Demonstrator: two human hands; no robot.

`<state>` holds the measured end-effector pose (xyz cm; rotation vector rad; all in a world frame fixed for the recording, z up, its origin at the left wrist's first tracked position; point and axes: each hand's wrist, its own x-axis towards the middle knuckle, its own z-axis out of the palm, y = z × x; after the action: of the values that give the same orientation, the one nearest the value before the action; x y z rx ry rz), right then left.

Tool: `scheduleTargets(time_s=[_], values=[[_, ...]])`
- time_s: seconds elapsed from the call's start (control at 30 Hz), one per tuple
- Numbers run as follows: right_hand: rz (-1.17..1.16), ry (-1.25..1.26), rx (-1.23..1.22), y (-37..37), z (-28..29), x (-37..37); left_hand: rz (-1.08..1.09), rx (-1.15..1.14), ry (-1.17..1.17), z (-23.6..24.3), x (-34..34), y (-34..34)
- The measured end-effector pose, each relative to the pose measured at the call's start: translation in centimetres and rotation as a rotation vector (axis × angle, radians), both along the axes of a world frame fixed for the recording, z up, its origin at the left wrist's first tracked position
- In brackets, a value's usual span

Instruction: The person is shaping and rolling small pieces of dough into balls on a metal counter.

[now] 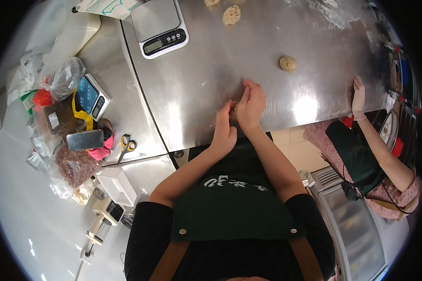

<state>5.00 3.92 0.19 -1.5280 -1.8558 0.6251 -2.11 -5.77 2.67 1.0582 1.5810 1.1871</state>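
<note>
Silver steel, tan speckled dough, dark green apron.

Your table (211, 70) is brushed silver steel with pale flour smears. The dough ball (288, 63) is tan, flecked with dark seeds. You wear a dark green apron (234, 206) with light lettering and brown straps. The scissors (127, 145) have yellow handles; the scale (159, 28) is silver and white.

steel worktable (211, 70) | pale tiled floor (295, 145) | glare from overhead light
</note>
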Motion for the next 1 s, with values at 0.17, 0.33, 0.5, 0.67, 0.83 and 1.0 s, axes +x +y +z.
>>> scheduleTargets(time_s=[0.17,0.33,0.5,0.67,0.83,1.0], values=[[0.056,-0.078,0.053,-1.2,-1.5,1.3,-0.005,-0.08,0.014,-1.3,-0.1,-0.1],[0.058,-0.041,0.032,-1.5,-1.8,1.6,-0.089,-0.137,0.022,-1.3,0.0,0.0],[0.089,0.055,0.136,0.8,0.5,-0.3,0.029,0.022,0.024,-0.5,-0.6,0.8],[-0.014,0.102,0.092,2.2,0.6,-1.4,0.071,0.027,0.072,0.0,-0.1,1.2],[-0.035,-0.026,0.06,1.8,-0.9,-1.5,0.072,0.008,0.017,0.7,0.3,0.3],[0.002,-0.188,0.171,2.1,-1.7,-1.4,0.086,-0.034,0.071,-1.0,-1.0,1.9]])
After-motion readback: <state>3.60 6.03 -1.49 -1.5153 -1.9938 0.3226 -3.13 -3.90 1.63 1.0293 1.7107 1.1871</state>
